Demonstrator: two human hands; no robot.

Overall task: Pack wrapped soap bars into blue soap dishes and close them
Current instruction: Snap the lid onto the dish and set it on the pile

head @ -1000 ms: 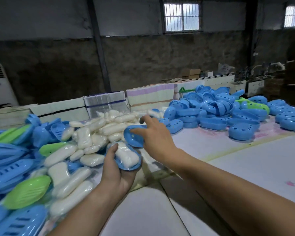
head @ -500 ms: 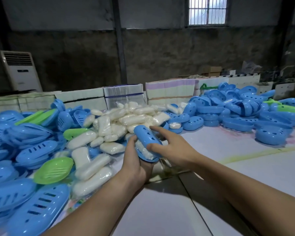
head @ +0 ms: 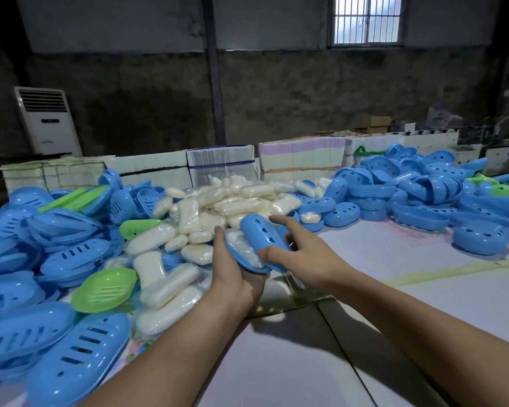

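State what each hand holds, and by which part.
The left hand cradles the blue dish base, with a wrapped soap bar in it, from underneath. The right hand pinches the blue lid at its near end.

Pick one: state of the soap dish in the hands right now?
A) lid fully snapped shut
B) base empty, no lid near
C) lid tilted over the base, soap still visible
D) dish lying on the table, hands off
C. The blue lid sits tilted on the blue base, with the wrapped soap bar showing in the gap; the left hand holds the base from below and the right hand grips the lid.
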